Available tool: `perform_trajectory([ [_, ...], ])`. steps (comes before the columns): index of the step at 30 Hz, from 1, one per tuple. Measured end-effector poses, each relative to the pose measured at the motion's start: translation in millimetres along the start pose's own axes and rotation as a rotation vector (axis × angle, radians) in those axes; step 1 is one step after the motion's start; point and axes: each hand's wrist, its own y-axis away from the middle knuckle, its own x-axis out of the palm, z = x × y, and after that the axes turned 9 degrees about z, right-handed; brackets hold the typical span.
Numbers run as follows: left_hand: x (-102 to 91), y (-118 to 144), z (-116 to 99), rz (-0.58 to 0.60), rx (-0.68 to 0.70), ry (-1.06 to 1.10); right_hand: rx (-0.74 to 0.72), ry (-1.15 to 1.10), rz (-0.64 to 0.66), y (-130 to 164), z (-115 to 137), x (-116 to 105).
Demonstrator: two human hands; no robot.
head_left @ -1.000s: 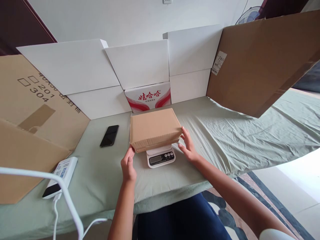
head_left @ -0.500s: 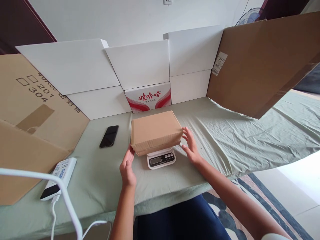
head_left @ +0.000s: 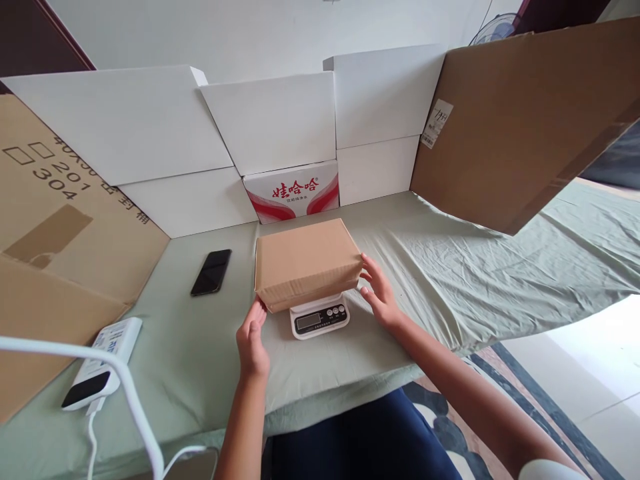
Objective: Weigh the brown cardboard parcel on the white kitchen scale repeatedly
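The wide box point(head_left: 307, 257) sat over the small scale point(head_left: 320, 321).
Your left hand point(head_left: 253, 343) and right hand point(head_left: 380, 293) were apart at the box's ends, grip unclear; letting one go too soon could have tipped it.

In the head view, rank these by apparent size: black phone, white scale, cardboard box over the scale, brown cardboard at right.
1. Brown cardboard at right
2. Cardboard box
3. White scale, visible part only; the box hides some
4. Black phone

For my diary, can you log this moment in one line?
left fingers: at box corner; right fingers: at box side; scale: partly under box
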Motion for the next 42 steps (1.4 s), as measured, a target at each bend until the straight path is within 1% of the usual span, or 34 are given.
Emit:
perform_trajectory([
  [2,-0.4,-4.9,-4.0,-0.013,0.022,0.002,-0.011,-0.01,0.005,-7.5,3.3,-1.9],
  [4,1.5,-19.9,-12.6,-0.029,0.064,0.019,-0.035,-0.03,-0.002,-24.0,7.2,-4.4],
  [6,6.3,-46.1,-21.7,-0.044,0.106,0.043,-0.053,-0.054,-0.018,-49.0,7.8,-6.0],
  [8,13.4,-78.6,-25.3,-0.032,0.106,0.055,-0.053,-0.082,-0.026,-77.1,1.0,-5.1],
  [9,17.1,-94.7,-23.8,-0.03,0.093,0.066,-0.058,-0.103,-0.022,-89.7,-5.7,-3.3],
  [11,23.6,-121.1,-13.9,-0.029,0.036,0.079,-0.05,-0.154,-0.019,-108.0,-24.3,2.4],
  [12,25.9,-130.3,-6.5,-0.031,-0.006,0.079,-0.028,-0.179,-0.018,-113.0,-34.8,5.9],
  [14,28.9,-140.3,10.2,-0.034,-0.069,0.077,0.021,-0.223,-0.029,-115.6,-54.7,13.0],
  [16,30.3,-141.9,25.0,-0.033,-0.095,0.077,0.053,-0.252,-0.035,-112.5,-69.0,18.8],
  [18,30.9,-140.5,34.4,-0.025,-0.109,0.078,0.062,-0.269,-0.034,-109.2,-76.3,22.4],
  [20,28.9,-140.3,37.2,-0.01,-0.141,0.081,0.078,-0.273,-0.032,-108.6,-78.7,22.7],
  [22,20.9,-143.2,34.0,-0.034,-0.156,0.115,0.107,-0.258,-0.07,-110.6,-79.3,17.8],
  [24,5.8,-148.4,26.8,-0.129,-0.109,0.168,0.142,-0.234,-0.193,-113.0,-80.5,6.1],
  [27,-20.7,-155.6,14.8,-0.306,-0.01,0.216,0.198,-0.194,-0.419,-113.0,-85.1,-20.1],
  [28,-27.3,-156.9,12.0,-0.341,0.001,0.222,0.224,-0.18,-0.458,-112.0,-87.2,-28.5],
  [30,-33.8,-158.0,9.2,-0.37,-0.003,0.225,0.278,-0.159,-0.498,-109.4,-91.5,-40.5],
  [32,-32.5,-157.6,10.3,-0.361,-0.012,0.212,0.311,-0.142,-0.495,-107.4,-94.5,-43.8],
  [34,-27.2,-156.8,14.0,-0.322,-0.015,0.171,0.307,-0.123,-0.452,-106.2,-95.1,-39.3],
  [37,-19.1,-155.8,20.5,-0.256,-0.013,0.116,0.276,-0.131,-0.356,-104.7,-91.1,-25.3],
  [42,-6.2,-152.7,27.1,-0.179,-0.042,0.13,0.231,-0.177,-0.143,-100.5,-79.9,-4.0],
])
